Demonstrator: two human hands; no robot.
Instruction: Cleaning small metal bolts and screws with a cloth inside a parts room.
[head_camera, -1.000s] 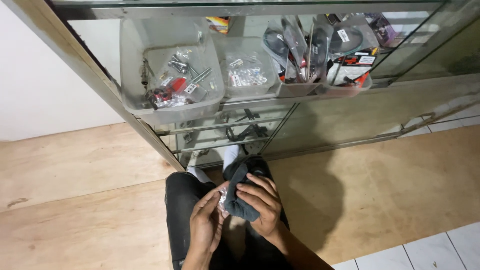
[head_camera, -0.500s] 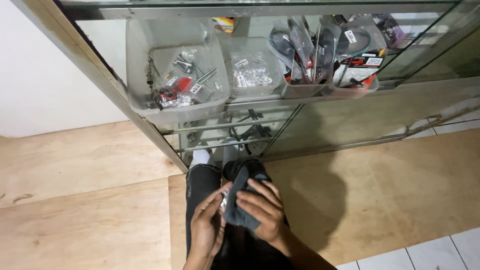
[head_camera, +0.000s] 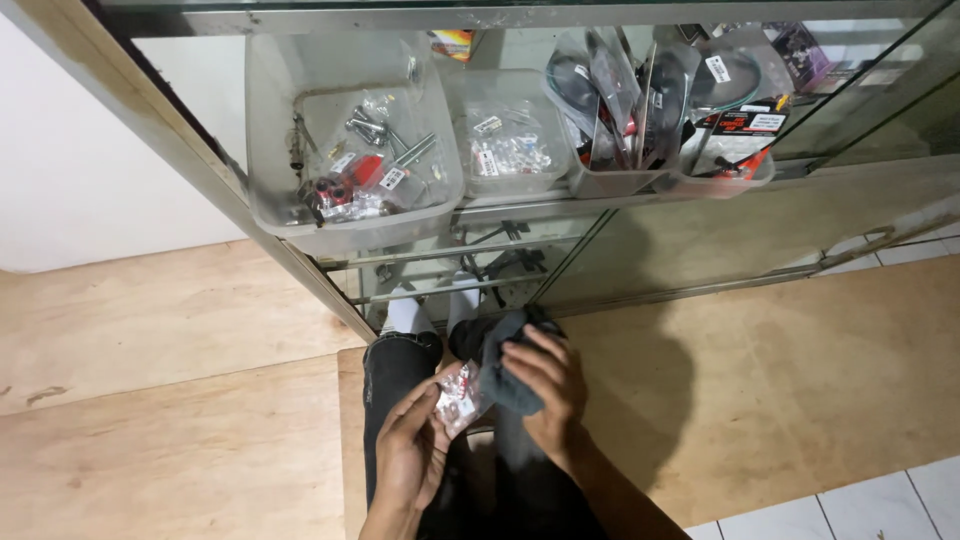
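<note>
Packet (head_camera: 459, 397) of small parts, clear plastic with red and silvery bits inside, sits pinched in the left hand (head_camera: 413, 452), the grip closed on its lower edge with the fingers curled under it, right above the person's lap. Just beside it, touching its right side, a dark grey cloth (head_camera: 503, 372) is bunched in the right hand (head_camera: 548, 388), fingers spread over the top and clamped down on the fabric. Both hands work close together over black trousers (head_camera: 395, 375), with white socks (head_camera: 405, 316) showing past the knees on the wooden floor (head_camera: 170, 440). Straight ahead stands a glass display cabinet (head_camera: 640, 250) with a metal frame. On its shelf, at the left end, a clear plastic bin (head_camera: 350, 150) holds bolts and bagged hardware; next to it a smaller clear tub (head_camera: 505, 140) of little bags; toward the right end, containers stuffed with packaged cables (head_camera: 650, 100). White tiles (head_camera: 850, 505) show at the lower right corner.
</note>
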